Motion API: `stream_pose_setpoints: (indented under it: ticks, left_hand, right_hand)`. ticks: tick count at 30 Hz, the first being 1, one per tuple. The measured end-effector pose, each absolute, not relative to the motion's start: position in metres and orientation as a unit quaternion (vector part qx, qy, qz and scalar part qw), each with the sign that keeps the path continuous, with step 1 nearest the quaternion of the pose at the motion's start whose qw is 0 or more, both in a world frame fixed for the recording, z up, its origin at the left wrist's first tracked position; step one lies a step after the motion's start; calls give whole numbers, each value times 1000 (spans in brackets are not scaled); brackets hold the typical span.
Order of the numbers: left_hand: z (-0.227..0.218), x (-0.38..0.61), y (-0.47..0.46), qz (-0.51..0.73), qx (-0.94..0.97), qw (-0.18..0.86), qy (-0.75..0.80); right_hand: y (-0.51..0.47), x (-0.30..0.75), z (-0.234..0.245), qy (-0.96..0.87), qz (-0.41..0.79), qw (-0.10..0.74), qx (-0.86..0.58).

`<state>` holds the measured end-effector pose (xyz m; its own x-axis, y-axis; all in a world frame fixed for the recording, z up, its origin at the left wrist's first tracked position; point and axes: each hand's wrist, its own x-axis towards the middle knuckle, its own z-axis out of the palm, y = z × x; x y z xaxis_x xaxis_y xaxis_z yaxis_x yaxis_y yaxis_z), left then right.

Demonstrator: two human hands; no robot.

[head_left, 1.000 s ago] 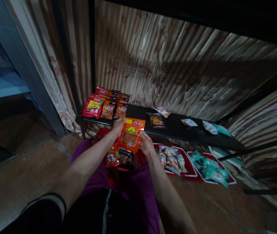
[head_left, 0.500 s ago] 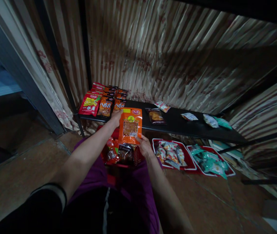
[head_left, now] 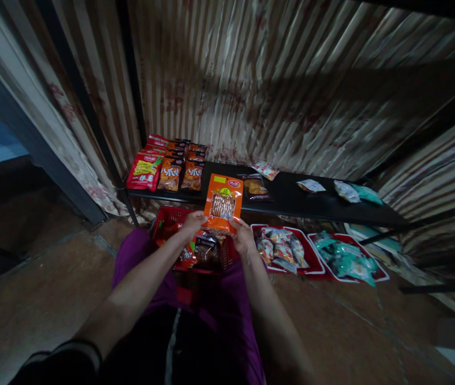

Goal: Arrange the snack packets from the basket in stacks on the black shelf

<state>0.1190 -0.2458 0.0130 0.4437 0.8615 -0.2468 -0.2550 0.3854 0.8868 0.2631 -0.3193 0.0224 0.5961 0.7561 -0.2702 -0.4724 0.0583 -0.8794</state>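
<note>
Both my hands hold an orange snack packet [head_left: 223,201] upright by its bottom edge. My left hand [head_left: 193,222] grips the lower left corner and my right hand [head_left: 241,235] grips the lower right corner. The packet stands in front of the black low shelf [head_left: 291,206]. Under my hands a red basket [head_left: 171,222] rests on my lap with more snack packets in it. On the shelf's left end stand rows of red and orange snack packets [head_left: 167,168].
A brown packet [head_left: 256,188] and a few small packets [head_left: 310,185] lie along the shelf. Two red trays [head_left: 323,270] with packets sit on the floor beneath it. Corrugated metal wall stands behind; a black shelf post [head_left: 131,96] is at left.
The orange packet has shifted right and turned more upright. My left hand moved from its top edge down to the lower left corner.
</note>
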Motion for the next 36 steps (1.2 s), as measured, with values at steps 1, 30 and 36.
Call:
stream_pose_setpoints:
  ticks: [1, 30, 36]
  left_hand:
    - [13, 119, -248, 383, 410, 740, 371]
    - [26, 140, -241, 483, 361, 656, 453]
    - [28, 149, -255, 469, 353, 754, 296]
  right_hand:
    - [-320, 263, 22, -134, 430, 717, -533]
    - [-338, 231, 26, -282, 353, 707, -544]
    - [-337, 216, 20, -447, 153, 569, -672]
